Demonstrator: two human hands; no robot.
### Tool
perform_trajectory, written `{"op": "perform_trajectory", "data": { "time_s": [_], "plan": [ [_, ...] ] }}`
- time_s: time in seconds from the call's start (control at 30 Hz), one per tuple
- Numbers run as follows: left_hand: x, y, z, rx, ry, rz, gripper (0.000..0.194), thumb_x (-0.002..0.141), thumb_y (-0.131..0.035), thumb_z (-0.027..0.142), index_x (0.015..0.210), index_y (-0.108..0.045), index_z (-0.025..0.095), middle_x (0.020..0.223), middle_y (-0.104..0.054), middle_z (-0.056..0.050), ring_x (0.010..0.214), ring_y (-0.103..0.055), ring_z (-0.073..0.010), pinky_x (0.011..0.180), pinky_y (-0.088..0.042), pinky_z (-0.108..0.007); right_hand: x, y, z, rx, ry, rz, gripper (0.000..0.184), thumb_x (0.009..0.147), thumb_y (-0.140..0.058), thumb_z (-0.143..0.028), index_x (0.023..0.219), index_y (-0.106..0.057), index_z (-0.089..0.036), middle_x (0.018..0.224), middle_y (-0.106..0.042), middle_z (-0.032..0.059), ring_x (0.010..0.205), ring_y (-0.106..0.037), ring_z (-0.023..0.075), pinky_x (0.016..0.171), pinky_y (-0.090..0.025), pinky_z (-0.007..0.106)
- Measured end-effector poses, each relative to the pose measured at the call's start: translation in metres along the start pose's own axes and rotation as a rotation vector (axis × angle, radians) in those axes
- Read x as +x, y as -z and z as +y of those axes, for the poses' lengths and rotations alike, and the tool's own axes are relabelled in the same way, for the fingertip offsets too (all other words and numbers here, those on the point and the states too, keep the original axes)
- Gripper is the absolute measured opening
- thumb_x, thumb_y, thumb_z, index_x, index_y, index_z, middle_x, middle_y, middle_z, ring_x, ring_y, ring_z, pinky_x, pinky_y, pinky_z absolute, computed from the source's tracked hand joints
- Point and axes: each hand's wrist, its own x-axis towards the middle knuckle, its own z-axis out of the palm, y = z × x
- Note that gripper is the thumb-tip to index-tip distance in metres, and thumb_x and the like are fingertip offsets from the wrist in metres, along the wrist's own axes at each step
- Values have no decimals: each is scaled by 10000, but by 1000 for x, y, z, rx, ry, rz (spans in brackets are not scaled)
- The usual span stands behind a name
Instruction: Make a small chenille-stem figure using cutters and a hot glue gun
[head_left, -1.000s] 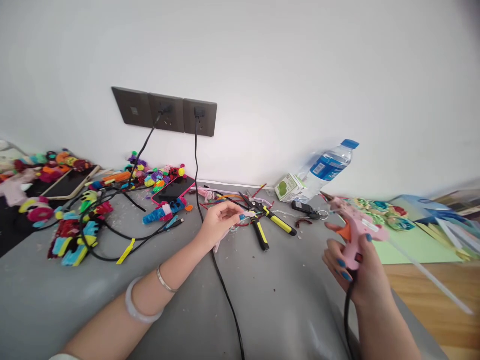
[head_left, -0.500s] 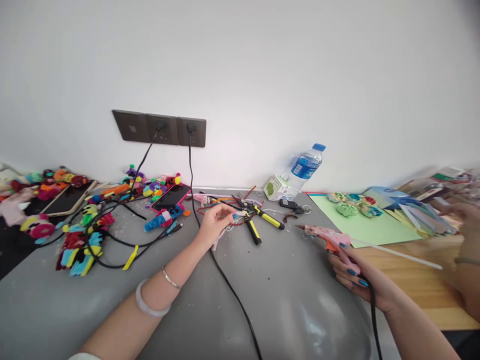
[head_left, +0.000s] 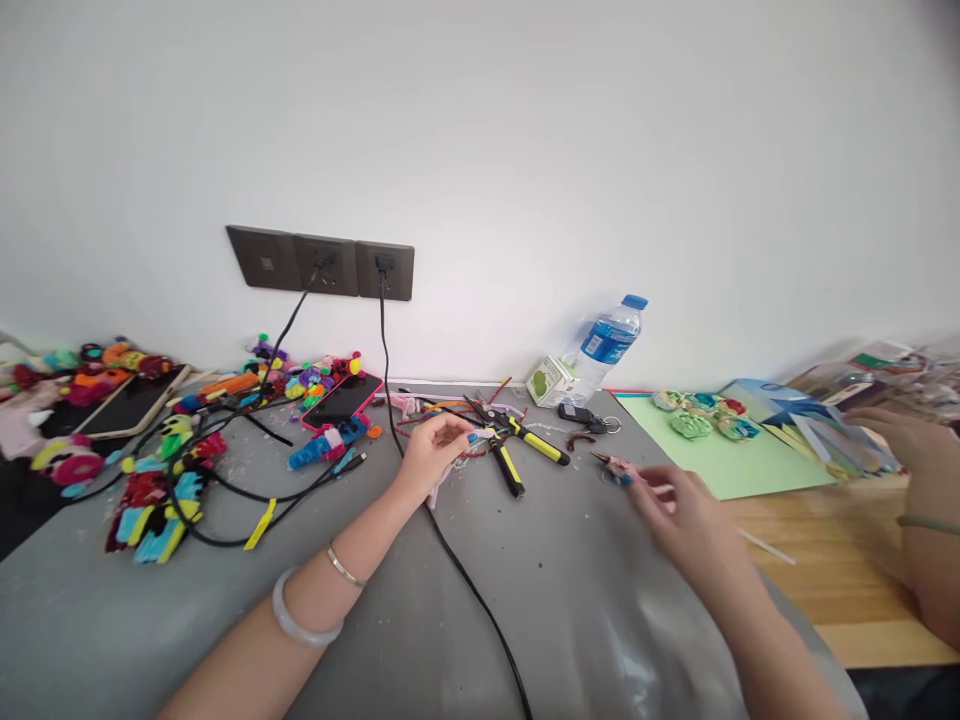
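My left hand (head_left: 435, 450) is closed in a pinch, a small pale pink piece (head_left: 484, 434) between thumb and forefinger. Right beside it lie pliers (head_left: 517, 435) with black-and-yellow handles, on top of scattered pipe cleaners. A pink strip (head_left: 439, 490) shows below that hand. My right hand (head_left: 679, 505), palm down with bent fingers, is closed over a pink glue gun (head_left: 621, 466). The gun's nozzle points left, low over the grey table; its handle and trigger are hidden behind the hand. A white glue stick (head_left: 765, 546) sticks out behind.
Pipe-cleaner figures (head_left: 161, 500), phones (head_left: 135, 400) and black cables (head_left: 225, 540) crowd the left. A bottle (head_left: 611, 340), a small carton (head_left: 550, 380) and keys (head_left: 589, 418) stand or lie near the wall. Ribbon flowers (head_left: 694, 424) rest on green paper (head_left: 739, 475). Another person's hand (head_left: 900, 435) is at far right.
My right hand lowered the glue gun from the air towards the table, then turned from its handle to lie palm down over it. My left hand keeps its pinch. Another person's hand appeared at right.
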Motion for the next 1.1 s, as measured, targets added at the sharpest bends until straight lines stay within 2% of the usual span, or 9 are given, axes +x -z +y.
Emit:
{"op": "perform_trajectory", "data": {
  "time_s": [0.13, 0.2, 0.3, 0.4, 0.5, 0.7, 0.8, 0.93, 1.1],
  "plan": [
    [1, 1, -1, -31, -6, 23, 232, 683, -761, 331, 796, -667, 151, 730, -643, -18, 658, -589, -118, 636, -497, -233, -2, -43, -63, -3, 321, -150, 409, 873, -507, -445, 1189, -539, -187, 1199, -600, 160, 1150, -547, 321, 960, -428, 469],
    [1, 2, -1, -37, -18, 38, 238, 684, -764, 342, 790, -666, 153, 720, -641, -16, 648, -590, -118, 630, -500, -234, 0, -65, -86, -97, 335, -158, 526, 849, -547, -428, 1289, -485, -145, 1320, -524, 209, 1239, -468, 365, 998, -389, 499],
    [1, 2, -1, -39, -25, 38, 255, 680, -767, 359, 782, -665, 149, 733, -644, -18, 649, -594, -118, 636, -504, -239, 8, -85, -104, -215, 295, -194, 619, 819, -593, -420, 1325, -462, -89, 1270, -542, 240, 1191, -485, 388, 981, -378, 498],
    [2, 2, -1, -34, -31, 39, 247, 685, -766, 355, 775, -666, 147, 748, -649, -24, 661, -600, -122, 644, -509, -246, 19, -84, -109, -223, 274, -252, 599, 796, -596, -367, 1310, -480, -81, 1135, -596, 205, 1073, -536, 360, 931, -402, 459],
    [1, 1, -1, -41, -37, 44, 227, 677, -771, 330, 769, -667, 150, 751, -655, -27, 676, -608, -131, 646, -511, -251, 26, -70, -109, -178, 234, -293, 583, 748, -602, -311, 1283, -501, -104, 1067, -604, 163, 1004, -557, 334, 907, -416, 428],
    [0, 1, -1, -16, -33, 21, 183, 688, -764, 288, 768, -669, 153, 716, -654, -18, 637, -587, -120, 613, -481, -237, 23, -34, -92, -15, 136, -290, 657, 695, -588, -332, 1307, -441, -144, 1200, -580, 171, 1113, -560, 338, 909, -440, 421],
    [1, 2, -1, -49, -7, 45, 199, 673, -774, 300, 760, -672, 153, 704, -647, -11, 626, -584, -116, 612, -479, -238, 23, -23, -84, 68, 148, -260, 604, 683, -560, -320, 1259, -455, -174, 1188, -584, 156, 1115, -570, 332, 881, -459, 414],
    [3, 4, 3, -130, 8, 118, 233, 630, -808, 322, 746, -690, 157, 712, -643, -8, 631, -578, -114, 602, -477, -233, 29, -34, -93, 200, 169, -170, 460, 690, -522, -310, 1129, -474, -181, 1060, -611, 129, 981, -604, 306, 820, -475, 404],
    [7, 7, 6, -264, 43, 255, 262, 597, -842, 323, 750, -708, 156, 739, -661, -10, 682, -579, -105, 662, -473, -224, 48, -71, -121, 335, 293, -124, 439, 719, -543, -289, 1135, -440, -193, 1049, -610, 115, 963, -597, 287, 841, -463, 397]
  ]
}}
